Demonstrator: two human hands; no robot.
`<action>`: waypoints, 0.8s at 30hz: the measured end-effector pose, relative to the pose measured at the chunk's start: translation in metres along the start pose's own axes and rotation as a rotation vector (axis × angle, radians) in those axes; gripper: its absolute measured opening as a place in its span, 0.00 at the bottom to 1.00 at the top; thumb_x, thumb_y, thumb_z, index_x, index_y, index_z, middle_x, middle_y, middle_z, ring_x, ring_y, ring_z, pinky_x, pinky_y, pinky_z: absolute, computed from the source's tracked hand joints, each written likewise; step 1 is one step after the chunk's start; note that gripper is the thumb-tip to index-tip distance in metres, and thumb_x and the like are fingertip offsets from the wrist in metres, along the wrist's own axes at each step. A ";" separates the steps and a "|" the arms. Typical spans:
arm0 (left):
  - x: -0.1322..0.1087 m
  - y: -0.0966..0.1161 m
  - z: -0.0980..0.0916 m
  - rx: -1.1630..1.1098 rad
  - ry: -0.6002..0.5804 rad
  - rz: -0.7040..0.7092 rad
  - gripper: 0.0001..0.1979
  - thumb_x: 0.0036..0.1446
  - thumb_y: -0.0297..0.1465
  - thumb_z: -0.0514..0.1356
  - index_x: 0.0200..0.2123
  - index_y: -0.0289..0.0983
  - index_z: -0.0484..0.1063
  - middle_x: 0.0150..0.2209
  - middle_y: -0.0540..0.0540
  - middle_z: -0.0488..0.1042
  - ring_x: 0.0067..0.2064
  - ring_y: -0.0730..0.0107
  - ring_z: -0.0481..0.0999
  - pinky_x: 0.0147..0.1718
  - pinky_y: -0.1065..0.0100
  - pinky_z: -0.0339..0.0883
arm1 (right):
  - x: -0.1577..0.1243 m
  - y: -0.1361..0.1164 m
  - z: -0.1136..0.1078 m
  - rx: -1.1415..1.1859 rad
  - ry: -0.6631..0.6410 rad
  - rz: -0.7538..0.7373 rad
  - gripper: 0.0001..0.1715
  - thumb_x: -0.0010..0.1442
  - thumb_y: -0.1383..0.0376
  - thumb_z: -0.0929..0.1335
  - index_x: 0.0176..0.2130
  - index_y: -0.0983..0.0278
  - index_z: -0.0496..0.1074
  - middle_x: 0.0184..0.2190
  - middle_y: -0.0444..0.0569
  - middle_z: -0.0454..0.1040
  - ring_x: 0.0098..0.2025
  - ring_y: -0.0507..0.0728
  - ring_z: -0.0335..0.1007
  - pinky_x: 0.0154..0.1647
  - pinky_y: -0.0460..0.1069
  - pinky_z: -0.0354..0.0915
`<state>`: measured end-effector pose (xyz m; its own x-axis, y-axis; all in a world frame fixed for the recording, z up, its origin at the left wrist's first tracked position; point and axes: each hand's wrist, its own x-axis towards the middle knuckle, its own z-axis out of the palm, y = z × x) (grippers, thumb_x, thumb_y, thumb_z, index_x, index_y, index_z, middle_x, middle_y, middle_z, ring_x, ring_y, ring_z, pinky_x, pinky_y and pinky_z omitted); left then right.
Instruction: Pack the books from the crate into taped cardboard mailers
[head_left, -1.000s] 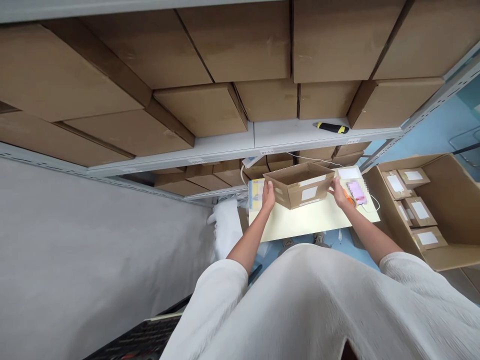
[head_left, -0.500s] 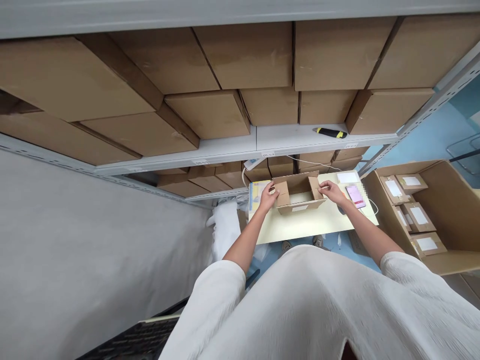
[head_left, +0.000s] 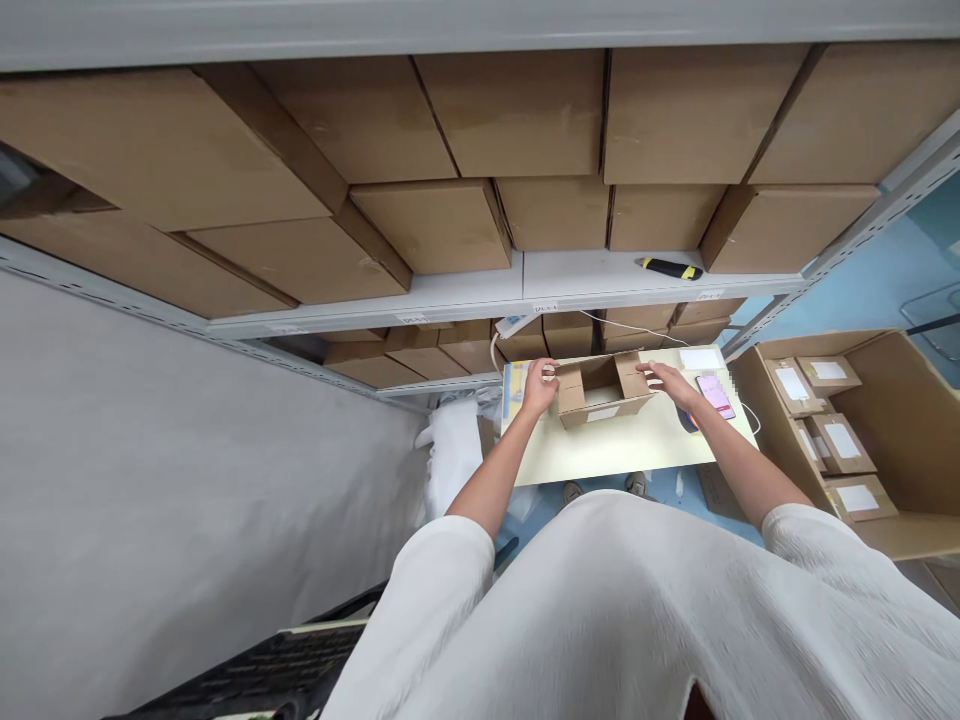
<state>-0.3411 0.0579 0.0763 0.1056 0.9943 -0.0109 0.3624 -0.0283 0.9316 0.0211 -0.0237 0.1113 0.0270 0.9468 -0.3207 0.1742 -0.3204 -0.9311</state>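
- Touching the left flap of an open cardboard box (head_left: 602,403) with the left hand (head_left: 538,388), grip unclear
- Sitting on a cream board (head_left: 622,450), between both hands
- Reaching the right hand (head_left: 670,383) onto the right flap, grip unclear
- Holding labelled small boxes (head_left: 841,441): a large carton (head_left: 896,400)

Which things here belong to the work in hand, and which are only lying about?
In use: small open cardboard box, left hand on its end, right hand at its other end.
Lying about: phone, black-and-yellow utility knife on the shelf, open carton of labelled boxes.
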 end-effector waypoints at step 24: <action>-0.014 0.002 0.000 -0.025 -0.198 -0.024 0.22 0.55 0.26 0.67 0.54 0.41 0.81 0.62 0.40 0.79 0.64 0.53 0.77 0.70 0.50 0.67 | -0.019 -0.009 -0.005 -0.022 -0.051 0.010 0.44 0.65 0.33 0.71 0.70 0.51 0.72 0.71 0.55 0.73 0.71 0.68 0.69 0.70 0.64 0.70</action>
<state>-0.3412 0.0442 0.0785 0.2779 0.9552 -0.1020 0.3446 0.0000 0.9388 0.0240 -0.0386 0.1261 -0.0208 0.9406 -0.3390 0.1960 -0.3286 -0.9239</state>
